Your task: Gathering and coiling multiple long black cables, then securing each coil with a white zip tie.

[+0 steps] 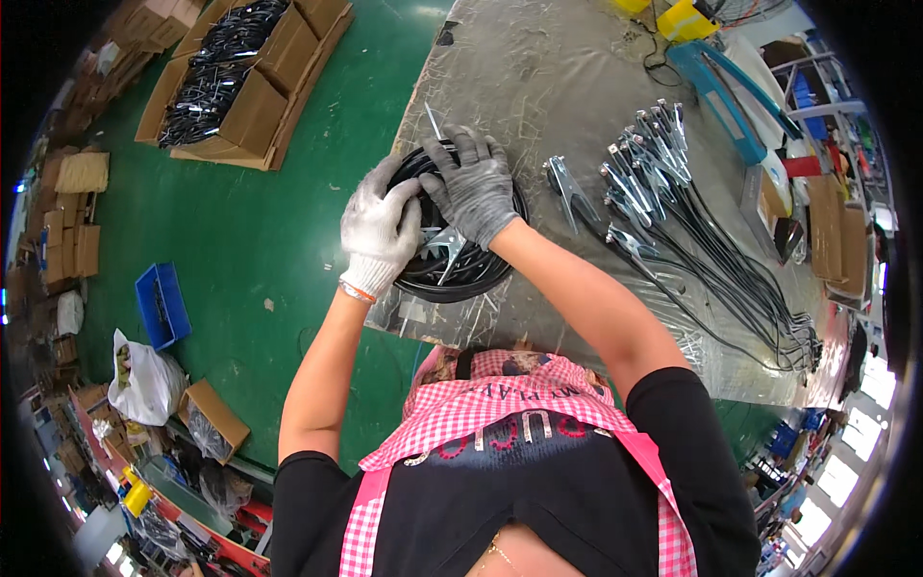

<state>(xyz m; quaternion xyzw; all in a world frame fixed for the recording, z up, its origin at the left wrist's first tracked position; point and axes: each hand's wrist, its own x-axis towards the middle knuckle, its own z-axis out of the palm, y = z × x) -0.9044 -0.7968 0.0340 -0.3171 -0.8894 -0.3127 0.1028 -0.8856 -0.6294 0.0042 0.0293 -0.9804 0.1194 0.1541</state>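
Note:
A coil of black cable [457,287] lies at the left edge of the worktable, with a silver metal clamp [445,247] inside its ring. My left hand [377,229], in a white glove, is closed on the coil's left side. Across the top of the coil, my right hand [471,188] grips in a grey glove, its fingers bent over the cable. A thin white strip like a cable tie [433,121] sticks up beyond the right fingertips. What lies under both palms is hidden.
Several black cables with silver clamps [663,159] lie bundled on the table [538,77], right of the coil, with one clamp [572,192] nearer. A blue tool [721,101] stands behind them. Cartons of black cables [231,115] and a blue bin [163,305] sit on the green floor.

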